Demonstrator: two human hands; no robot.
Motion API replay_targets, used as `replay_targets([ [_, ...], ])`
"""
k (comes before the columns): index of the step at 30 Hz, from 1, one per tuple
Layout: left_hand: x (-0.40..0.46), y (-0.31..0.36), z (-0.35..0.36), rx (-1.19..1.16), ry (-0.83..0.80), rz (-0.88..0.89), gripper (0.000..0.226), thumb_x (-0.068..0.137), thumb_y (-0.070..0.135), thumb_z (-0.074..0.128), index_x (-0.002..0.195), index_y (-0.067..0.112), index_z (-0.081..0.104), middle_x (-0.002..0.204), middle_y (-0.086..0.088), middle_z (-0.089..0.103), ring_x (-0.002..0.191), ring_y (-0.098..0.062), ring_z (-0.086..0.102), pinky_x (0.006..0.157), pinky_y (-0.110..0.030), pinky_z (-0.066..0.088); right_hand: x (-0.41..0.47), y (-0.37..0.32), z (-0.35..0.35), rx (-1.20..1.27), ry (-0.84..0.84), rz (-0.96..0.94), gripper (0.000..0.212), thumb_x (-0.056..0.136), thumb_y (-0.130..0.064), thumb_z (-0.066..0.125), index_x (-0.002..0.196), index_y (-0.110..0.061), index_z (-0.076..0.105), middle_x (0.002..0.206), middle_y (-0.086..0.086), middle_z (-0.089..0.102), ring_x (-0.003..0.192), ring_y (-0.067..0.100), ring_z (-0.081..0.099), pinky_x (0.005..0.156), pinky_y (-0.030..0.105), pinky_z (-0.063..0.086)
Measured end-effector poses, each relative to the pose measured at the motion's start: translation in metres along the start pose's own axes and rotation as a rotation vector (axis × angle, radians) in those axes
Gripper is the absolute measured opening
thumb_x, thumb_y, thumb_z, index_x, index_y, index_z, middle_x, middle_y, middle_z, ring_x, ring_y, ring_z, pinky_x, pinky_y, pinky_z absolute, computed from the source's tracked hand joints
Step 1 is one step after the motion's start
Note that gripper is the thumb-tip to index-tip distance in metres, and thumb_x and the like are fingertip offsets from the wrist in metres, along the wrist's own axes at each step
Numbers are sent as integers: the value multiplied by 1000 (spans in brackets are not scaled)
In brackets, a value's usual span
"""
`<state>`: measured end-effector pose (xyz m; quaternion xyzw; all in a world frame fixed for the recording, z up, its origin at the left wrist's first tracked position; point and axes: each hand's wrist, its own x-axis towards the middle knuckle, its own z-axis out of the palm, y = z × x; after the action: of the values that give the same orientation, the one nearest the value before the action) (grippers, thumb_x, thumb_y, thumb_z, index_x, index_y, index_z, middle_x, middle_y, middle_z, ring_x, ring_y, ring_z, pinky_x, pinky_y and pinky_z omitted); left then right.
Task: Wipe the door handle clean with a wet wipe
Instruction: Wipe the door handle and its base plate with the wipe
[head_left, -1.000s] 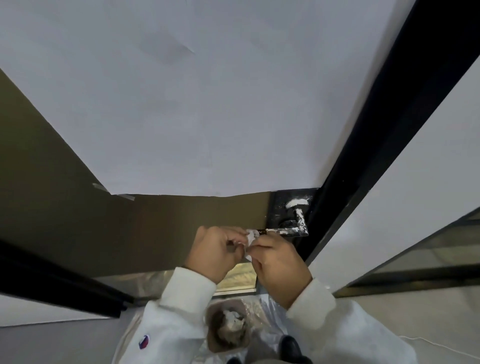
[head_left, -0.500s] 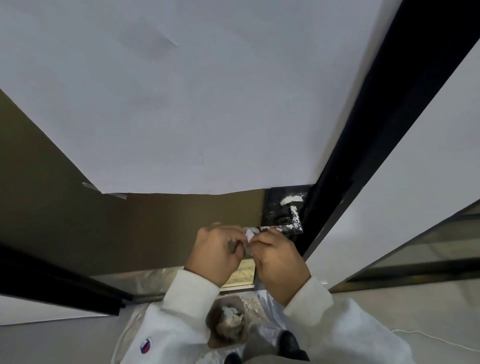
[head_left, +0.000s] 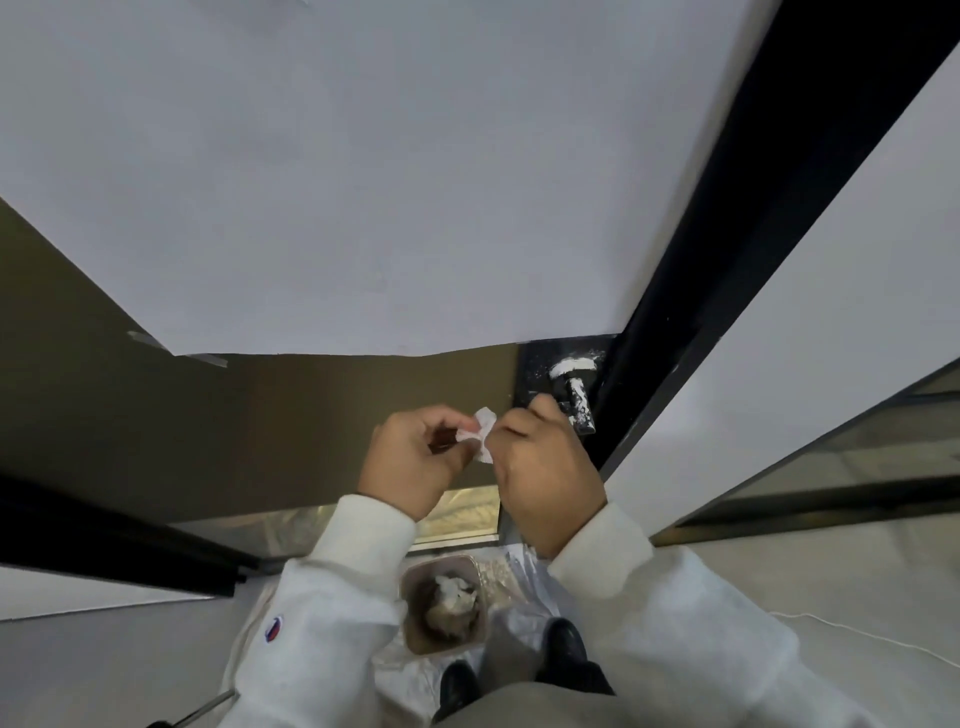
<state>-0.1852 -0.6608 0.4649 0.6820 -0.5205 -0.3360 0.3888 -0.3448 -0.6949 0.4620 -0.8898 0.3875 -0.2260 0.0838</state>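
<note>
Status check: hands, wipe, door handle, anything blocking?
Left hand and right hand both pinching the wipe. Door handle smeared white, wipe not on it. Nothing between wipe and handle.

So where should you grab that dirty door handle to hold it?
Probably the free end of the door handle's bar, coming from the left, where the right hand already is. White residue coats its bend near the door edge, so gripping there would likely smear it.
</note>
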Motion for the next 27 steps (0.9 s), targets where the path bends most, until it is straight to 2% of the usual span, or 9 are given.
replay_targets([
  [2,5,-3,-1,-99,-25,-28,12,82,10,79,91,18,77,83,1,77,80,-22,73,85,-43,60,8,-1,-3,5,-16,39,25,71,3,69,92,-10,69,80,8,58,79,31,49,63,42,48],
  [4,9,-7,0,-179,-45,-78,10,84,5,76,94,10,75,81,-3,76,75,-22,71,80,-44,60,15,-2,-7,0,-53,62,36,70,3,69,103,-13,69,88,8,57,85,30,49,66,42,48],
  [7,13,-7,0,-318,-145,-199,7,90,3,68,95,4,73,75,-2,75,66,-20,71,71,-30,61,21,-3,-7,-73,-116,11,29,73,-2,71,100,-13,74,96,7,63,92,31,52,72,42,47],
  [9,14,-5,2,-388,-167,-244,6,91,2,66,92,4,72,70,-1,73,60,-15,69,65,-22,60,21,-1,-8,-145,-146,-14,22,75,-9,71,96,-18,75,89,0,68,92,27,53,75,39,35],
  [12,12,-6,6,-465,-83,-236,8,87,-5,69,94,-5,69,76,-11,70,62,-14,68,64,-21,58,27,1,-14,-250,-230,-35,9,81,-20,70,88,-25,71,79,-9,64,95,22,50,74,40,22],
  [15,7,-11,12,-479,30,-189,11,81,-10,72,89,-5,67,72,-8,71,65,-17,67,66,-26,58,39,-3,-24,-326,-349,-73,6,84,-23,66,80,-26,66,73,-10,58,95,19,47,75,40,18],
  [22,-4,-6,31,-340,311,-109,28,73,-8,80,65,18,71,62,9,72,62,-6,68,66,-25,56,68,1,-29,-302,-590,-192,17,89,-20,58,79,-26,45,77,0,52,85,21,38,88,45,27],
  [25,-10,-8,32,-288,349,-65,21,73,3,81,74,23,76,75,5,77,74,-15,74,73,-30,59,79,6,-28,-230,-685,-205,20,90,-26,60,78,-25,44,72,-3,44,83,25,46,91,46,30],
  [27,-16,-9,33,-398,368,-101,26,76,-5,79,86,19,76,81,5,76,79,-12,72,78,-26,57,82,9,-29,-169,-750,-168,24,90,-28,59,74,-25,43,71,-5,42,91,28,55,95,46,31],
])
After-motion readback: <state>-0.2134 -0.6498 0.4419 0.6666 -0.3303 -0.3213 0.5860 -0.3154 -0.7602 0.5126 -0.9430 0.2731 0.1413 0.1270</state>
